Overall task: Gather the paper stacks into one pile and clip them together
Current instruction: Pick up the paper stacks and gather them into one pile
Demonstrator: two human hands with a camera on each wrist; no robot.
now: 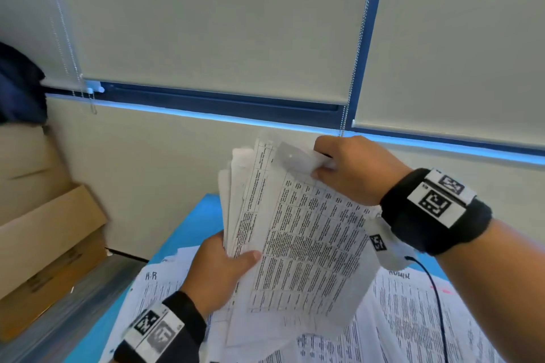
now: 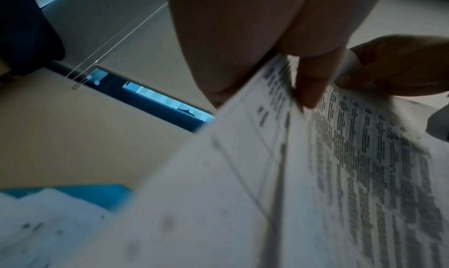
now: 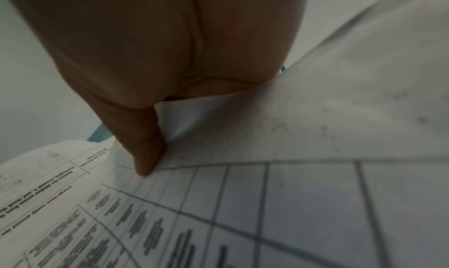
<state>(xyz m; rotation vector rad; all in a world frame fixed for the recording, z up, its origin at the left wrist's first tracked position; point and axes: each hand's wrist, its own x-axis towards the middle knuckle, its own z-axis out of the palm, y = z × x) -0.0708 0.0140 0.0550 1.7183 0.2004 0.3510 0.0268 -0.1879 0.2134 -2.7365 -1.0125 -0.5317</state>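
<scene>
A fanned stack of printed sheets is held up above the blue table. My left hand grips its lower left edge, thumb on the front page. My right hand pinches the upper right corner, where the top sheet curls over. The left wrist view shows the stack close up, my left thumb on it and my right hand beyond. In the right wrist view my thumb presses the folded corner of the stack. No clip is visible.
More printed sheets lie spread on the table, some hand-labelled at the top. Cardboard boxes stand at the left beside the table. A wall with roller blinds and hanging bead chains is close behind.
</scene>
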